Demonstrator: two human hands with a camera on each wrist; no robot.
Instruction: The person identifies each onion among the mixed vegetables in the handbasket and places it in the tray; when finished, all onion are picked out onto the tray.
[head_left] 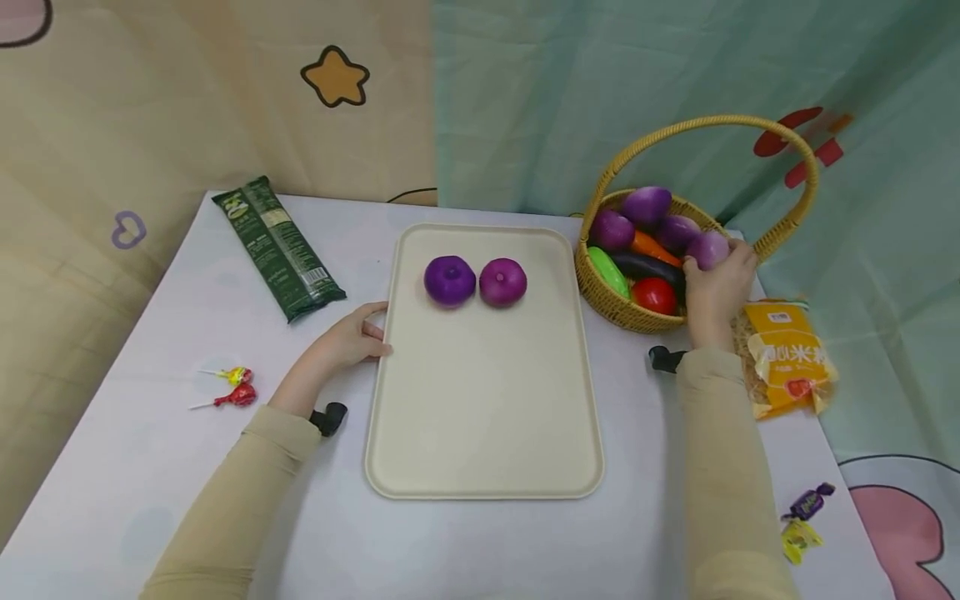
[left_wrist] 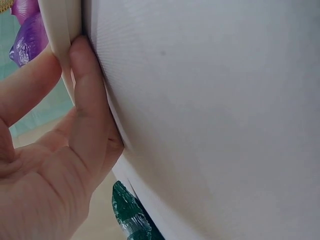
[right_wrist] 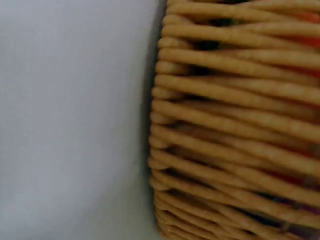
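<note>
My left hand pinches the left rim of a cream tray, thumb at the rim's top and fingers against its underside in the left wrist view. Two purple onions, a darker one and a pinker one, sit side by side near the tray's far end. Over the right side of a wicker basket, my right hand grips a light purple onion. Around it in the basket are more purple onions, a carrot, an eggplant, a red tomato and a green vegetable.
The basket's tall handle arches above its contents. A green packet lies at the back left, with two lollipops nearer. To the right are a yellow food bag and two wrapped candies. Curtains hang behind the table.
</note>
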